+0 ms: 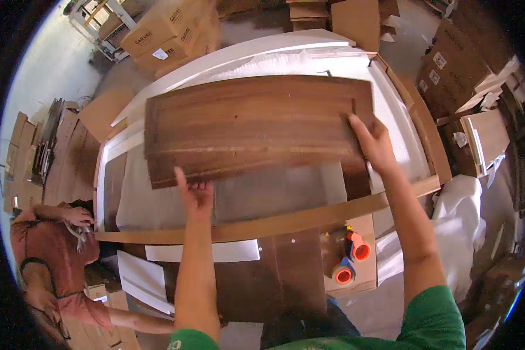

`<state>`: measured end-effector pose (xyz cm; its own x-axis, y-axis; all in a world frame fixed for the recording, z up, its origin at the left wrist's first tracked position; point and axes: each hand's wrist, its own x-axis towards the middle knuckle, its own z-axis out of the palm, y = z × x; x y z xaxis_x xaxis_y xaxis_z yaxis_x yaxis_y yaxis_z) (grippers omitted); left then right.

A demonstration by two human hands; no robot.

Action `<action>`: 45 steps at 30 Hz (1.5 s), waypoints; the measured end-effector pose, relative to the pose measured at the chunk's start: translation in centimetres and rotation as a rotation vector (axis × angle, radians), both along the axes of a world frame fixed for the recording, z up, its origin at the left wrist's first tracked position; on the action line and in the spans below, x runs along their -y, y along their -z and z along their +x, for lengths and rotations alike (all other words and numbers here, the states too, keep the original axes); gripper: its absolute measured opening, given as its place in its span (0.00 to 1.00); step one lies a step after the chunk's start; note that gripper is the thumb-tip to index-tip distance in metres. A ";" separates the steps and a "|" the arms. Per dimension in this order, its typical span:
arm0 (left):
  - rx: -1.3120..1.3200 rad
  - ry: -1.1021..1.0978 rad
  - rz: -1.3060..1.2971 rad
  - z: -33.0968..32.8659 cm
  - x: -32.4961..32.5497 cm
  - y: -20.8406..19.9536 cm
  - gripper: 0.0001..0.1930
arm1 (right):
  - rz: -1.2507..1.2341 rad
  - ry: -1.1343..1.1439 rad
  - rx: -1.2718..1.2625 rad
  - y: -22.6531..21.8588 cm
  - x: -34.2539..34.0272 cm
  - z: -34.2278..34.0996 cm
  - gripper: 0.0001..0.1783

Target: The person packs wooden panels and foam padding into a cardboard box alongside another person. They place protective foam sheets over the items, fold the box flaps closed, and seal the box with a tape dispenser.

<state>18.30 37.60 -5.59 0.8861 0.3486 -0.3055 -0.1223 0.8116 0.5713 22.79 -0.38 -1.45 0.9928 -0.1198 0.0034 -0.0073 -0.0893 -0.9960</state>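
A long dark brown wooden panel (256, 122) is held up in both my hands, tilted over a large open cardboard box (262, 220). My left hand (195, 192) grips its near lower edge toward the left, thumb on the face and fingers underneath. At the right end, my right hand (374, 143) clasps the side edge, its thumb on the face. Beneath the panel, the box holds a sheet of pale translucent wrapping (262, 201) over something flat. White foam boards (399, 125) line the box walls.
Two tape dispensers (360, 251) with orange hubs lie on cardboard at the near right. White foam strips (216, 251) rest in front of the box. Another person (58, 262) is at the left. Stacked cartons (163, 35) stand behind; white wrapping (458, 221) hangs at the right.
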 end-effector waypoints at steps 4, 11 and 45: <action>0.152 -0.024 0.180 -6.4 6.6 -3.4 0.29 | 0.084 -0.051 0.083 -0.9 0.5 -13.3 0.26; -0.185 -0.077 0.343 -18.4 4.4 -7.8 0.22 | 0.020 -0.494 0.049 -0.5 4.9 -17.4 0.24; -0.009 -0.343 0.209 -43.6 -0.6 -12.6 0.31 | -0.621 -0.753 0.359 1.4 -22.7 -16.2 0.31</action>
<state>-25.30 38.22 6.98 0.7049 0.6794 -0.2036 -0.3604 0.5904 0.7222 6.55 22.30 -2.85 0.7382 0.6548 0.1624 0.5507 -0.4458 -0.7057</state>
